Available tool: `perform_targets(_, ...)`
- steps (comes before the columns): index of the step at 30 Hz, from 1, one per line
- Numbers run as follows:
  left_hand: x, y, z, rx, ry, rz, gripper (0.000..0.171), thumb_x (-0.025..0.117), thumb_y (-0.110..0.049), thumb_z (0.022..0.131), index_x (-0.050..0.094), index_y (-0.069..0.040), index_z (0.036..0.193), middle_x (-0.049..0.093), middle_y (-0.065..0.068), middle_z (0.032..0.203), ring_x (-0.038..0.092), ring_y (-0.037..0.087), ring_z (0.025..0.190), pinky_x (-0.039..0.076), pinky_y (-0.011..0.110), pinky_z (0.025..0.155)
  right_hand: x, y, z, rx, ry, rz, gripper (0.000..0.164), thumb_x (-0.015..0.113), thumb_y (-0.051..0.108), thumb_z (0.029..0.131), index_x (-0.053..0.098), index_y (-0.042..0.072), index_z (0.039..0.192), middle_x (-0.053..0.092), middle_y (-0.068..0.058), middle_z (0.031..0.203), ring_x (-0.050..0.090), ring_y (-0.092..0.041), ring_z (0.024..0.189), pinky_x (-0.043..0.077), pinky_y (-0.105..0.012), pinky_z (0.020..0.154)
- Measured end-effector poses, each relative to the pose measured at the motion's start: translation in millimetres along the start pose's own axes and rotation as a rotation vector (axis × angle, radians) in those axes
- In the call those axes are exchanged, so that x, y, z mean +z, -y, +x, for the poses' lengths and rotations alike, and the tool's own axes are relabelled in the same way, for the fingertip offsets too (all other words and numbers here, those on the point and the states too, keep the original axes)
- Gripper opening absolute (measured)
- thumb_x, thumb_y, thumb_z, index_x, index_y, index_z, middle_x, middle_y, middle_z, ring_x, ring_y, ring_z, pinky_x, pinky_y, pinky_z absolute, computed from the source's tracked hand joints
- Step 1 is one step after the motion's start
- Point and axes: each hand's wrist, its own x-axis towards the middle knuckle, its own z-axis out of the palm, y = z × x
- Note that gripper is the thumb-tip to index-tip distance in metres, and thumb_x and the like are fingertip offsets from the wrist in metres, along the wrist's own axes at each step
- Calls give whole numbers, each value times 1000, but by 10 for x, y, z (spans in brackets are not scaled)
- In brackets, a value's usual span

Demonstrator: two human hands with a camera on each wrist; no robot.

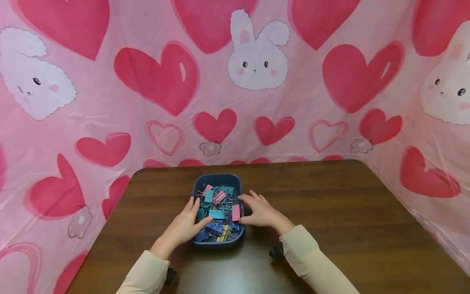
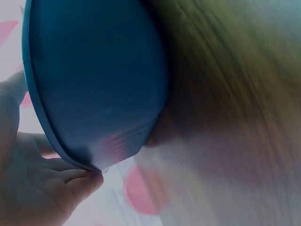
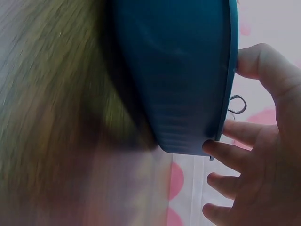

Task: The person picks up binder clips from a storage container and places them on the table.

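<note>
A dark blue plastic bin [image 1: 198, 243] stands on the table, full of loose binder clips in teal, blue, pink and yellow. My left hand [image 1: 182, 226] is at its left side, fingertips at the rim and thumb reaching over the clips. On the opposite side my right hand [image 1: 262, 212] has its thumb and fingers spread along the rim. A pink binder clip [image 1: 236, 212] lies between them, close to the right thumb. A light blue binder clip [image 1: 216, 214] sits mid-bin. In the right wrist view a wire clip handle [image 3: 238, 104] sticks out past the rim.
The brown wooden table [image 1: 330, 204] extends far to the right of the bin. A pink cloth [image 1: 271, 106] with hearts and rabbits hangs behind the table and along both sides. Each sleeve has a dark device at the wrist, such as the right wrist camera [image 1: 276, 251].
</note>
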Motion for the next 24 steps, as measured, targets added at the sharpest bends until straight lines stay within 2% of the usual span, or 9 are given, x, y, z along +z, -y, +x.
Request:
perform_targets(7,94,-57,38,45,2,8,93,53,-61,81,21,-3,146,13,20,150,22,41,132,31,57,96,-81,-108,-96,9,-14,18,71,70,35,75,44,9,136,40,-9,140,13,-34,136,5,-54,106)
perform_targets(14,146,-1,21,87,-6,57,90,56,-55,83,20,0,145,12,16,151,17,34,135,25,51,102,-90,-163,-135,12,-16,26,71,69,37,77,42,11,137,40,-8,140,16,-33,136,6,-54,106)
perform_targets(20,190,25,15,64,-46,118,88,52,-55,85,19,2,145,13,17,150,15,36,135,21,51,104,-106,-147,-160,25,-35,5,77,69,41,76,39,12,140,40,-8,141,20,-31,135,8,-52,107)
perform_targets(24,214,17,21,53,-58,134,87,50,-56,86,20,1,145,15,18,150,16,36,135,20,51,104,-161,-120,-165,-15,-85,2,75,70,41,76,42,9,138,43,-10,138,30,-30,130,15,-53,106)
